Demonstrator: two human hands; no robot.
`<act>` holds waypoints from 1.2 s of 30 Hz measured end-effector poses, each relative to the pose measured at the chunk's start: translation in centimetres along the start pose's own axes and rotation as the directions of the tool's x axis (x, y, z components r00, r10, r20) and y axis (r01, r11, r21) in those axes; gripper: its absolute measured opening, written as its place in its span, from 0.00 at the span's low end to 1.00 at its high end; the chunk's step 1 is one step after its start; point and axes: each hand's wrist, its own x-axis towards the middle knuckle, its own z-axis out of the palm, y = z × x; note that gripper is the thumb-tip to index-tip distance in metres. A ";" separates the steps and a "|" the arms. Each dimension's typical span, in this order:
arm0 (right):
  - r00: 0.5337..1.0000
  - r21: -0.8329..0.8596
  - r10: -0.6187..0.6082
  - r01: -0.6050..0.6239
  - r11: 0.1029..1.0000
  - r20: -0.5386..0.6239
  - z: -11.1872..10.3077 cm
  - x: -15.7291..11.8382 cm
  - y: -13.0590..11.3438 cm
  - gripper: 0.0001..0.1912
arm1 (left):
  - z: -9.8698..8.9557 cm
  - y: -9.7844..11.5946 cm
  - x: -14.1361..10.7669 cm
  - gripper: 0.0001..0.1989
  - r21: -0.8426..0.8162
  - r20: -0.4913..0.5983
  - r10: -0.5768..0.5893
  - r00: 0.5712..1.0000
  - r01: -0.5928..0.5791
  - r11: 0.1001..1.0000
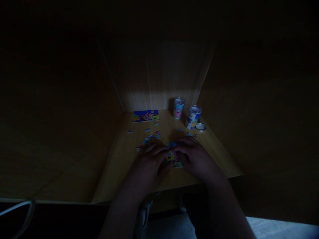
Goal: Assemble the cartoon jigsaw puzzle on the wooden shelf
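Observation:
A partly joined jigsaw puzzle (170, 156) with a yellow cartoon figure and pink and green areas lies near the front of the wooden surface. My left hand (149, 162) curls round its left side, fingertips at the upper part and thumb by the lower left edge. From the right, my right hand (194, 154) bends over the puzzle with its fingers closed at the top and right edges. Both hands cover parts of the puzzle, and any single piece between the fingertips is hidden. Loose jigsaw pieces (149, 137) are heaped just beyond my left hand.
A picture card (146, 116) lies at the back left. Two printed cans (178, 109) with clear tops stand at the back right, a round metal lid (200, 127) beside the nearer one. Single pieces (130, 131) are scattered about. Wooden panels (164, 73) enclose this dim space.

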 end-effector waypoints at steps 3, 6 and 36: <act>1.000 -0.028 -0.012 0.012 1.000 0.013 0.0 -0.2 -0.2 0.19 | -0.1 0.2 0.1 0.19 -0.001 0.005 0.004 1.000 -0.004 1.000; 1.000 -0.044 -0.015 0.015 0.999 0.019 0.0 -0.3 -0.2 0.22 | -0.2 0.2 0.1 0.20 -0.001 0.006 0.006 1.000 -0.006 1.000; 1.000 -0.034 0.018 -0.017 0.999 0.020 0.3 -0.3 0.1 0.16 | -0.1 0.1 0.1 0.17 -0.005 -0.018 -0.019 1.000 0.019 1.000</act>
